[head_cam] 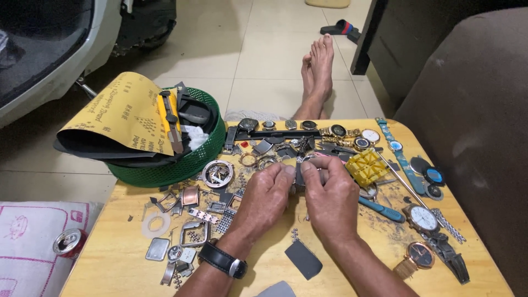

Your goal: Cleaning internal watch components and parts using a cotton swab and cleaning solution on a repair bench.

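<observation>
Just in front of the yellow block [367,166] on the desk [126,253], left hand [263,199] and right hand [331,199] pinch a metal watch band [300,180] between pressed fingers; judged light, flexible, slippery, best gripped by its edges.

Wooden table [352,269] – watches [422,219], watch parts [187,231], green basket [181,165], yellow block [367,166].

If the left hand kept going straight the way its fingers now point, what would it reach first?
The left hand points up and right, its fingertips already on the small metal watch band piece pinched against the right hand. Past that, probably the dark watch parts; depth is unclear.
</observation>
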